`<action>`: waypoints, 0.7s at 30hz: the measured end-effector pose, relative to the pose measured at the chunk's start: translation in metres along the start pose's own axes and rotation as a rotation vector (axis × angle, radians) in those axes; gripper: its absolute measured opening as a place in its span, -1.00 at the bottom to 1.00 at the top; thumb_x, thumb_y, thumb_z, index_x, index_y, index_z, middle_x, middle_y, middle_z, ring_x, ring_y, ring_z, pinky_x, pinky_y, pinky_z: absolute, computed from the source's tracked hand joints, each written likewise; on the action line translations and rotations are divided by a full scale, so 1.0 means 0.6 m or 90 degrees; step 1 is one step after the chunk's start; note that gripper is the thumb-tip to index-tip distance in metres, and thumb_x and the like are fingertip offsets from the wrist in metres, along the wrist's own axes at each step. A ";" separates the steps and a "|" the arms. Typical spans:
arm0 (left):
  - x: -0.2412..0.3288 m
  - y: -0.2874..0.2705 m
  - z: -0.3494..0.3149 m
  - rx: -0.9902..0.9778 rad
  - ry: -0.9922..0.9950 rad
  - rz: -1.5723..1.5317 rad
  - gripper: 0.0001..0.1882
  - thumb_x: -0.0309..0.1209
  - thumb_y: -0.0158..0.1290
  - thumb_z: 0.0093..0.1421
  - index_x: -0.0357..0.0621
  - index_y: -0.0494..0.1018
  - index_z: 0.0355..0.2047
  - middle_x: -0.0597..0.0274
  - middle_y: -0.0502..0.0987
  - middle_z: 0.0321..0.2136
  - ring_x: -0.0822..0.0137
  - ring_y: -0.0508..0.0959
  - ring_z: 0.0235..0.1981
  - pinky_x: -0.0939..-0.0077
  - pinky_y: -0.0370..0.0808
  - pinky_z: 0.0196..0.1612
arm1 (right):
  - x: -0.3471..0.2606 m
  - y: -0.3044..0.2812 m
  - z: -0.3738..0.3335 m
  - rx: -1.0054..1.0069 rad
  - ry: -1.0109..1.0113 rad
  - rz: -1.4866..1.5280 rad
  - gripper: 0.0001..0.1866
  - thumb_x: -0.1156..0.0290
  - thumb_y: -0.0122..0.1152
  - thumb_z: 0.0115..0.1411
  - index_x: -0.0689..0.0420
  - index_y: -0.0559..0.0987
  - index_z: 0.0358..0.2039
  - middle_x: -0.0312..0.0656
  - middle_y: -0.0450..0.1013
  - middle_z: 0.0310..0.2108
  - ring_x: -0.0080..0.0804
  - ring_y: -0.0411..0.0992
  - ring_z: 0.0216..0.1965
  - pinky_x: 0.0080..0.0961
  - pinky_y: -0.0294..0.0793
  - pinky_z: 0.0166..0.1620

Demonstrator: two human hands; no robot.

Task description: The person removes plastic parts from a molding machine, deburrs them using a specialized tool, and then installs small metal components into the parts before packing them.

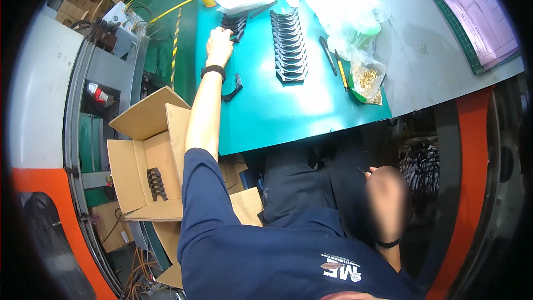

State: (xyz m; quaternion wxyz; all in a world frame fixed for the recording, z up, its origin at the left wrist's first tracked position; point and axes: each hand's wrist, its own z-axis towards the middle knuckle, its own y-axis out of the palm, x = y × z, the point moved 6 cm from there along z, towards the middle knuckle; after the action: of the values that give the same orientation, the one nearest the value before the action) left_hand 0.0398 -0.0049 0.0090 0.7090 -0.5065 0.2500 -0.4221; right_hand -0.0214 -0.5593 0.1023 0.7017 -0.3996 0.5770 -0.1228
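Observation:
My left hand (220,47) reaches over the green table to a short stack of black curved plastic parts (236,24); its bent fingers are closed at the stack's near edge, on one black curved part. Closer to me, a single black curved part (234,88) lies by my left wrist. A long row of overlapping black curved parts (290,50) runs down the middle of the table. Below the table edge, beside my thigh, is my right hand (383,183), largely blurred. Its fingertips are pinched around something small and thin that I cannot make out.
Left of my arm, an open cardboard box (141,158) holds several black parts (156,184). A bag of small brass pieces (367,82), pens (341,70) and clear plastic bags (350,14) lie on the right. Further right are a grey surface (427,50) and papers (472,8).

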 end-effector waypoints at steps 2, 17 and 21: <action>-0.005 -0.013 0.003 0.061 -0.035 0.056 -0.58 -0.30 0.22 0.04 -0.06 0.47 -0.07 0.12 0.40 -0.06 0.09 0.39 -0.02 0.24 0.40 0.00 | -0.004 0.009 0.002 -0.005 -0.010 0.007 -0.80 0.44 0.23 0.10 0.29 0.59 -0.29 0.00 0.47 -0.45 -0.14 0.45 -0.40 -0.39 0.40 -0.32; 0.157 -0.226 -0.337 0.088 -0.001 -0.292 -0.85 -0.47 0.09 0.10 -0.27 0.53 -0.33 0.00 0.55 -0.33 0.00 0.50 -0.22 0.24 0.42 -0.11 | -0.007 0.051 -0.004 -0.094 -0.004 0.106 -0.71 0.37 0.29 0.10 0.25 0.56 -0.20 -0.15 0.43 -0.47 -0.37 0.42 -0.46 -0.48 0.40 -0.34; 0.333 -0.338 -0.417 -0.001 0.241 -0.503 -0.87 -0.54 0.16 -0.02 -0.21 0.51 -0.41 0.12 0.53 -0.40 0.09 0.51 -0.25 0.27 0.43 -0.15 | 0.006 0.077 -0.005 -0.180 0.105 0.405 -0.69 0.34 0.24 0.20 0.22 0.53 -0.09 -0.36 0.41 -0.49 -0.72 0.27 -0.50 -0.69 0.30 -0.44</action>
State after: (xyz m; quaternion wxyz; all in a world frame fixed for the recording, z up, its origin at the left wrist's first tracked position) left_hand -0.1224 -0.3284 0.1213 0.4343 -0.4776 0.1628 -0.7462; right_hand -0.0362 -0.5327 0.0669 0.5938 -0.2821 0.7383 0.1511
